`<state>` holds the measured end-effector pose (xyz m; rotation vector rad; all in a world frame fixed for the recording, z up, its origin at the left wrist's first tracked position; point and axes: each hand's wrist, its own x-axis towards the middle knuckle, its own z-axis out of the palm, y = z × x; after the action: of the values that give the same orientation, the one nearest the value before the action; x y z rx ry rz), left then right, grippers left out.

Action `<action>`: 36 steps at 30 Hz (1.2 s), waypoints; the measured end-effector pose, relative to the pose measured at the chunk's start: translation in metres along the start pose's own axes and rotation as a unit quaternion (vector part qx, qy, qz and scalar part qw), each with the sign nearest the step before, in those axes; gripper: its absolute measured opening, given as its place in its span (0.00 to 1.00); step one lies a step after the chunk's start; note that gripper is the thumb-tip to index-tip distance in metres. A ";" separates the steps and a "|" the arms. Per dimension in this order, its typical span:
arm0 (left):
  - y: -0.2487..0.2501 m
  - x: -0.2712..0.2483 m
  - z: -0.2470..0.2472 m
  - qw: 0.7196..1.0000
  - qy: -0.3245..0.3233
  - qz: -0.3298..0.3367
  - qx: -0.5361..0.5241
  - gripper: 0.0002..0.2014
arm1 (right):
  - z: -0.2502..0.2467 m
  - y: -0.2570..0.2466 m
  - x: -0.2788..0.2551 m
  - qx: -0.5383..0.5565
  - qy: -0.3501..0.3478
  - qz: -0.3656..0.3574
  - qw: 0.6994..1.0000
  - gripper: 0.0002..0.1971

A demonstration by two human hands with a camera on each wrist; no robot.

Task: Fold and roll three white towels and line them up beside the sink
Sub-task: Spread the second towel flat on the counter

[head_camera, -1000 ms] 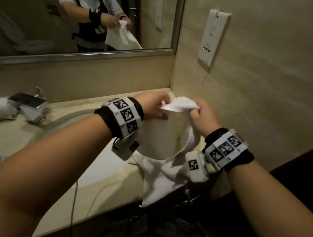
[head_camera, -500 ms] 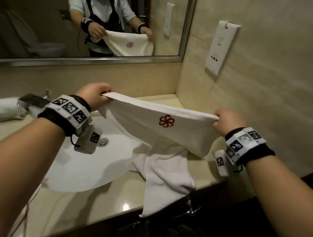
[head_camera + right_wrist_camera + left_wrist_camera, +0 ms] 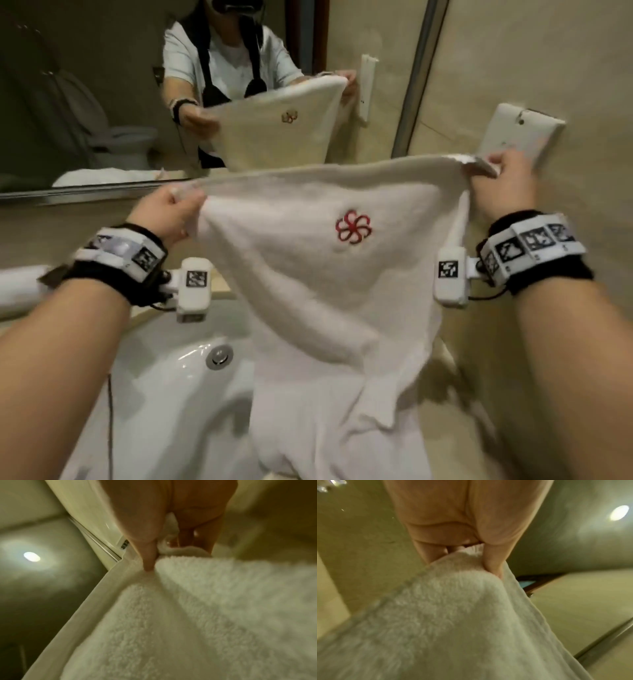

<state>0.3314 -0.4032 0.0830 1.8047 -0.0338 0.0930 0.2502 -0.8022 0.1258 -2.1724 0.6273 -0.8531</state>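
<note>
Head view shows a white towel (image 3: 329,274) held up and spread wide over the sink (image 3: 164,394), its top edge stretched nearly level between the two hands. The left hand (image 3: 164,216) pinches the towel's upper left corner, and the right hand (image 3: 501,186) pinches the upper right corner, close to a white wall fixture (image 3: 524,133) on the tiled wall. A red flower-shaped emblem (image 3: 353,230) sits a little above the middle of the cloth, facing the camera. The towel's lower part hangs down in loose folds and reaches the beige tabletop (image 3: 452,383) at the right of the basin, where more white cloth lies bunched. The sink's round metal drain (image 3: 219,356) shows just left of the hanging cloth. Both wrists carry black bands with printed square markers.

Left wrist view shows the left hand (image 3: 453,524) with its thumb and fingers (image 3: 493,561) closed on a gathered corner of the towel (image 3: 445,615). Right wrist view shows the right hand (image 3: 154,513) the same way, its fingers (image 3: 150,559) curled over the hem of the towel (image 3: 188,615).

A mirror (image 3: 102,85) above the tabletop reflects the person holding the cloth, with a toilet (image 3: 120,144) behind.
</note>
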 end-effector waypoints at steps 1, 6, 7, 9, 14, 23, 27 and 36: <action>-0.020 0.016 0.008 1.000 -0.006 -0.019 0.022 0.11 | 0.026 0.011 0.005 -0.015 -0.027 0.017 0.999 0.15; -0.121 0.078 0.043 0.982 -0.025 -0.130 0.136 0.15 | 0.139 0.081 0.015 -0.099 -0.137 0.113 0.979 0.16; -0.137 0.086 0.048 0.979 -0.025 -0.140 0.150 0.15 | 0.155 0.093 0.016 -0.111 -0.146 0.124 0.975 0.17; -0.168 0.102 0.059 0.970 -0.026 -0.160 0.179 0.14 | 0.186 0.117 0.017 -0.102 -0.165 0.148 0.970 0.19; -0.208 0.122 0.070 0.933 -0.060 -0.190 0.301 0.17 | 0.231 0.165 0.001 -0.215 -0.306 0.198 0.906 0.16; -0.196 0.114 0.069 0.901 -0.077 -0.163 0.395 0.22 | 0.222 0.142 0.005 -0.313 -0.299 0.136 0.891 0.15; -0.165 0.062 0.069 0.902 -0.097 -0.052 0.418 0.23 | 0.186 0.102 -0.047 -0.210 -0.373 -0.005 0.904 0.09; -0.114 -0.150 0.102 0.747 -0.525 0.081 0.399 0.09 | 0.057 0.081 -0.218 -0.177 -0.553 -0.171 0.796 0.05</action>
<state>0.1951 -0.4797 -0.0638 2.4666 -1.1098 -0.9418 0.1328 -0.6890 -0.0490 -2.6564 -0.2455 0.5121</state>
